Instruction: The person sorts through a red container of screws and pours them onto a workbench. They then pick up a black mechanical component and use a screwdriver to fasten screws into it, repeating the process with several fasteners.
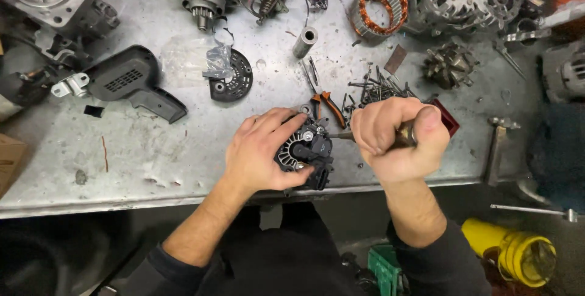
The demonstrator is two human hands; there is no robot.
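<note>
Black plastic caps the alternator (pixel 306 153) I'm steadying near the front edge of the steel workbench (pixel 152 143). My left hand (pixel 262 153) wraps it, fingers curled over its top and thumb underneath, forearm angled in from lower left. My right hand (pixel 393 140) is clenched in a fist around one screwdriver (pixel 365 136), thumb pressed on the handle, shaft running level to the alternator's side. Behind my knuckles lie one pair of orange-handled pliers (pixel 326 104) and a heap of screws (pixel 375 89), too tangled to count. One copper-wound stator (pixel 379 8) sits toward the back edge.
</note>
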